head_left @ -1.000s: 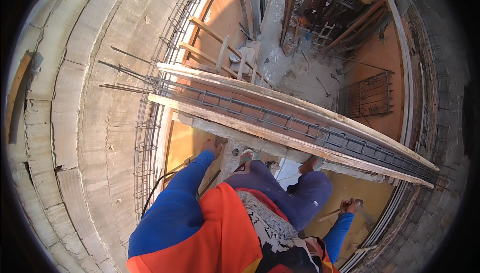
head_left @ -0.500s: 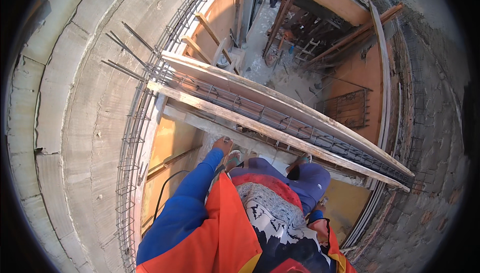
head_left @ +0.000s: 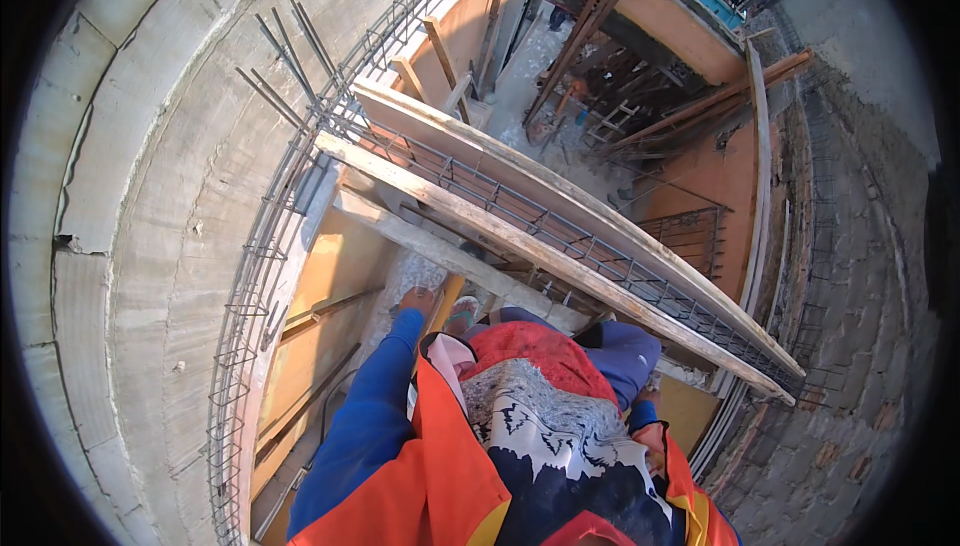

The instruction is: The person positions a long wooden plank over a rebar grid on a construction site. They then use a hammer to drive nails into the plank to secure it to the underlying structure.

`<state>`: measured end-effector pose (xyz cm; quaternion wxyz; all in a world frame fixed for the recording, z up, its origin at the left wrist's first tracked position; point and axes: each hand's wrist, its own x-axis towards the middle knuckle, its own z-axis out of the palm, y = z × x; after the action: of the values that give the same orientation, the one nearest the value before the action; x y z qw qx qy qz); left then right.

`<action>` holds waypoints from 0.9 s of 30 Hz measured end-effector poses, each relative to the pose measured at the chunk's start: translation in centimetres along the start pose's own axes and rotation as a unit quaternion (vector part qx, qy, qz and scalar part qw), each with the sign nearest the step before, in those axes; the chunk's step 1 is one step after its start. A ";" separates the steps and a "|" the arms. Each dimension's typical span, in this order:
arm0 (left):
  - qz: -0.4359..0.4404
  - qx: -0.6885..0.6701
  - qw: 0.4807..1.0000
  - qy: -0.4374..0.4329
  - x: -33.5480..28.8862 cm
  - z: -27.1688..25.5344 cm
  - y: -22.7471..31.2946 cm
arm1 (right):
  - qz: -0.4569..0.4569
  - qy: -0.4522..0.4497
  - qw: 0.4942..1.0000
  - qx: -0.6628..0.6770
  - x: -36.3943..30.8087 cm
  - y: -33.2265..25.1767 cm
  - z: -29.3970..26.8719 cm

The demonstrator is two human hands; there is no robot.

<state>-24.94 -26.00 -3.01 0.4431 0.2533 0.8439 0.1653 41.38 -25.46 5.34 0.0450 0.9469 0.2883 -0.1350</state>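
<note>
My left arm, in a blue sleeve, reaches down and forward. My left hand is beside a narrow yellow bar, near my sandalled foot. Whether its fingers touch or grip the bar is too small to make out. On the other side, my right hand is low beside my bent knee, mostly hidden by my leg and sleeve. Ahead of both hands runs a long beam form with two wooden boards and a steel rebar cage between them.
A concrete wall rises on the left, with a rebar cage along it and bare bars sticking out. Rough brickwork stands at the right. Past the beam is a deep drop to a littered floor with leaning timbers.
My view has shifted and my body leans further forward. My left hand is slightly further left and lower in the picture, and the yellow bar now shows beside it.
</note>
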 end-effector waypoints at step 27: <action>0.066 0.020 0.998 0.006 -0.4 -2.5 1.5 | -0.003 -0.031 1.000 0.007 -2.8 1.5 3.2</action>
<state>-26.43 -25.09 -0.59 0.4211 0.3165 0.8310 0.1785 39.21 -28.74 3.07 0.0463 0.9419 0.2883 -0.1662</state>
